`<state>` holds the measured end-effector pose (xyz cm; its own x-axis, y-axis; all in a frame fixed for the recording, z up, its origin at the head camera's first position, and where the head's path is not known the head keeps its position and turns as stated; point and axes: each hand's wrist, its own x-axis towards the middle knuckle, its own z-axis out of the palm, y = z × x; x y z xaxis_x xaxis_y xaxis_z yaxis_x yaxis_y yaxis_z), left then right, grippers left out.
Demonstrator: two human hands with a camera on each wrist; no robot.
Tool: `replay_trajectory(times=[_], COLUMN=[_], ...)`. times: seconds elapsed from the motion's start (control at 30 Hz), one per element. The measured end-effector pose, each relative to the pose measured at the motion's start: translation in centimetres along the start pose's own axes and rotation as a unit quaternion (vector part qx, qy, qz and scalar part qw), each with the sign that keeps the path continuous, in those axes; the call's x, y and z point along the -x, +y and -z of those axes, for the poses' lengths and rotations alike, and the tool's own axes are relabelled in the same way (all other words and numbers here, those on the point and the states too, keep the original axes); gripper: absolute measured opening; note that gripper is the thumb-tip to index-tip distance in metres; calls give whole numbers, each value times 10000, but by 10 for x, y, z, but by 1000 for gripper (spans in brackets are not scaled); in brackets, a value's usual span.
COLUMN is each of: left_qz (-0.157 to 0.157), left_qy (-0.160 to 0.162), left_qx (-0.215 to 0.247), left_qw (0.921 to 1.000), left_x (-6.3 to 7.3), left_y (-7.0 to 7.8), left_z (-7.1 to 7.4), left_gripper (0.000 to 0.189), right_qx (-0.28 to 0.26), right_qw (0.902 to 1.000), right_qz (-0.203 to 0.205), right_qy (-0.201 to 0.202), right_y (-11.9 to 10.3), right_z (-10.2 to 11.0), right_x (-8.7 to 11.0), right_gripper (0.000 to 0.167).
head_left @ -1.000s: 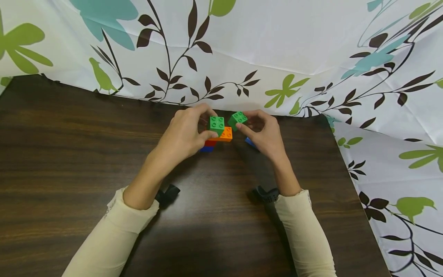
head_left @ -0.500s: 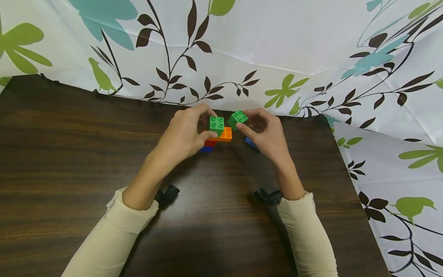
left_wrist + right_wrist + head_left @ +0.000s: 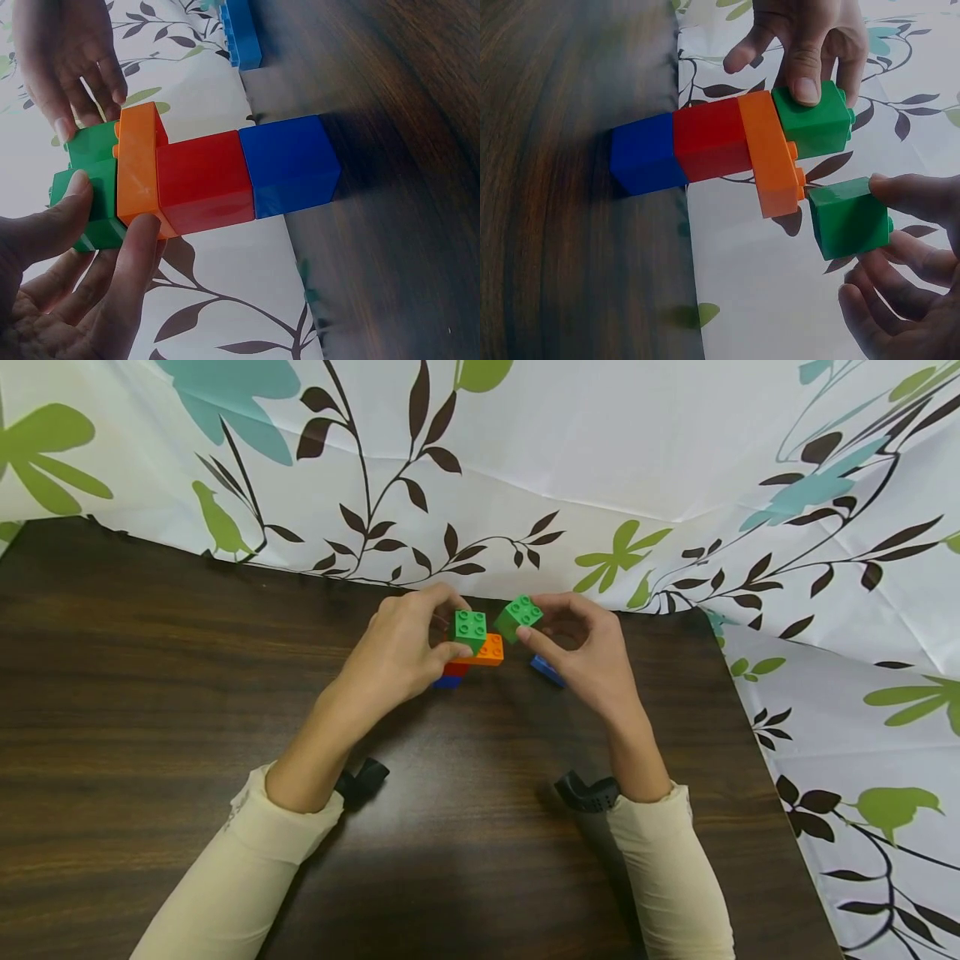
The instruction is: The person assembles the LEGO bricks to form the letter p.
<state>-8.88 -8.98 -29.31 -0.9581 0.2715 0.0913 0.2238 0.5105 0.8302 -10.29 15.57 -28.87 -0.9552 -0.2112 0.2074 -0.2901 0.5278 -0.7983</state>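
A tower of toy building bricks stands on the table: a blue brick (image 3: pixel 646 155) at the bottom, a red brick (image 3: pixel 710 140) on it, then a wider orange brick (image 3: pixel 492 650). On the orange brick's left half sits a green brick (image 3: pixel 470 631), pinched by my left hand (image 3: pixel 397 647) between thumb and fingers. My right hand (image 3: pixel 588 652) holds a second green brick (image 3: pixel 847 219) by thumb and fingertips. That brick is tilted, beside the orange brick's bare studs, with a small gap showing in the right wrist view.
A loose blue brick (image 3: pixel 547 671) lies on the dark wooden table (image 3: pixel 465 827), below my right hand. Behind the table hangs a white patterned cloth (image 3: pixel 570 443), close to the tower. It continues along the right side.
My right hand and its green brick have shifted slightly right and up, the wrist swinging outward. More of the loose blue brick shows. My left hand and the tower stay put.
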Motion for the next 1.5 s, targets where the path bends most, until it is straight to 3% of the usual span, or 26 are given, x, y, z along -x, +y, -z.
replay_trajectory(times=[0.8, 1.1, 1.5], left_qz=[64, 119, 141], left_qy=[-61, -77, -84], left_qx=[72, 46, -10], left_qw=[9999, 9999, 9999], left_x=[-1, -1, -1], left_y=[-1, -1, 1], left_z=[-2, -1, 0], left_gripper=[36, 36, 36], right_qx=[-326, 221, 908], right_qw=[9967, 9947, 9906], right_qz=[-63, 393, 773], right_qy=[-735, -926, -670], right_y=[-1, -1, 0], right_z=[0, 2, 1], right_x=[6, 7, 13], right_gripper=[36, 41, 41])
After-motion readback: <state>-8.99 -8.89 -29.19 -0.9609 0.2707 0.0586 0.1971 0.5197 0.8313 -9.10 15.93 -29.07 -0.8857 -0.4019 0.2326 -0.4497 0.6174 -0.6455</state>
